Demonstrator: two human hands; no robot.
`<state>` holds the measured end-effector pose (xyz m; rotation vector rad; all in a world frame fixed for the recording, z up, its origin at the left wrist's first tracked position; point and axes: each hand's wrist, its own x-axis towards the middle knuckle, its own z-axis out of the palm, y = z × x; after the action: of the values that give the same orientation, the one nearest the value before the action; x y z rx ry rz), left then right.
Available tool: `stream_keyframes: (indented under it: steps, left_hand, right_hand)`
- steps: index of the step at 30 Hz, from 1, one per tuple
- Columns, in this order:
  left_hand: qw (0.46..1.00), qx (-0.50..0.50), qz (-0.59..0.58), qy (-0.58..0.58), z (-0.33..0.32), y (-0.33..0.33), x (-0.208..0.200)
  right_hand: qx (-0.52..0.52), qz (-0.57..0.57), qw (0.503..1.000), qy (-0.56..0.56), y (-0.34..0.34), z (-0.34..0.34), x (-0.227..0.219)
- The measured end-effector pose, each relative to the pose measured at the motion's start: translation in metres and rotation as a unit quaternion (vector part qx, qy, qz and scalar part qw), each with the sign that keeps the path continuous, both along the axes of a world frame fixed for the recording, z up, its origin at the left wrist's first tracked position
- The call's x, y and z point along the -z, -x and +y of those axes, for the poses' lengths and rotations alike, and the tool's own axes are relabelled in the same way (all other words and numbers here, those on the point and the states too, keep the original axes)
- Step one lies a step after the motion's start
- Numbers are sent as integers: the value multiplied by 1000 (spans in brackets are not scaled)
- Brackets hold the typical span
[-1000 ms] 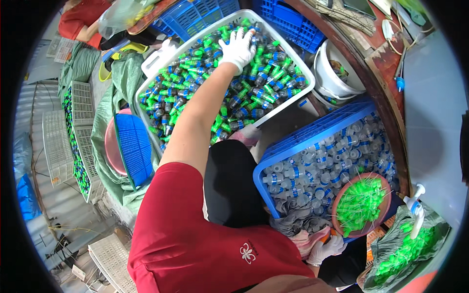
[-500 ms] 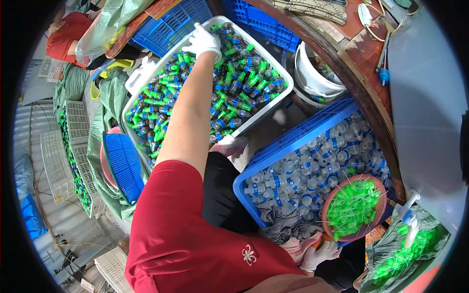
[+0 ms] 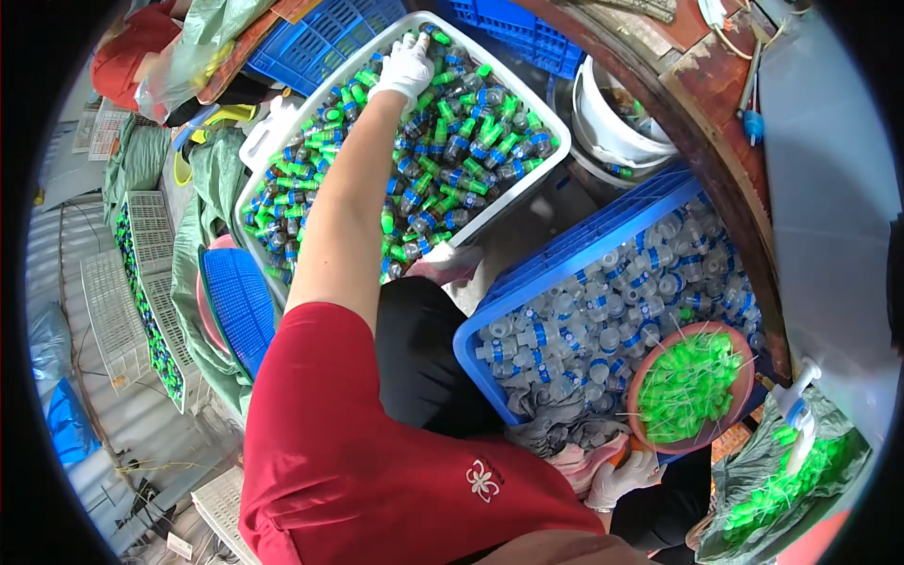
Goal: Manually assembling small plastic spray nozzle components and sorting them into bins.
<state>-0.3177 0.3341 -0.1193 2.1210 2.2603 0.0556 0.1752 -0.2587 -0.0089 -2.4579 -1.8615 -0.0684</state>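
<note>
Dominating the floor was the white rectangular plastic tub (image 3: 563, 141), and to its right, nearer the person, sat a blue rectangular plastic crate (image 3: 584, 247)! Further from the tub, at that crate's near end, stood a round pinkish-brown basin (image 3: 720, 426) of bright green pieces (image 3: 690, 386). Out stretched the white-gloved left hand (image 3: 405, 73), fingers slightly parted at the tub's far end, any pinch impossible to tell. The white-gloved right hand (image 3: 621, 478), well apart from the tub, was partly hidden, its grip unclear. And small dark green-topped bottles (image 3: 461, 146) filled the tub!

Red-brown wooden tabletop (image 3: 699, 87); grey-blue panel (image 3: 833, 217) along its right edge, shadowed. Well beyond left edge: grey corrugated sheeting (image 3: 83, 226).
</note>
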Motion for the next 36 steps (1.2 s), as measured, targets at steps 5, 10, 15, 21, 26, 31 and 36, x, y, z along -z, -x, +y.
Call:
stream_keyframes:
  steps: [5,10,15,21,26,31,36]
  left_hand:
    - [987,139,-15,-84,-78,-44,-13]
    - [975,137,-23,-171,-107,-95,0]
    - [974,125,-71,-173,-118,-101,-11]
    - [987,82,-21,-139,-207,-35,-80]
    - [997,-16,35,-72,-262,51,-19]
    - [999,22,26,-23,-289,64,-26]
    - [995,38,49,-73,-357,52,-24]
  right_hand:
    - [-22,-42,998,-30,5,11,-4]
    - [-17,-39,999,-19,-7,-6,11]
    - [-42,-37,998,-39,-4,1,6]
    - [-36,-71,997,-24,-8,-2,3]
    - [-50,-97,994,-20,-15,-4,12]
    - [-46,-89,994,-41,-16,-7,18]
    - [-60,-110,990,-63,-17,-8,18]
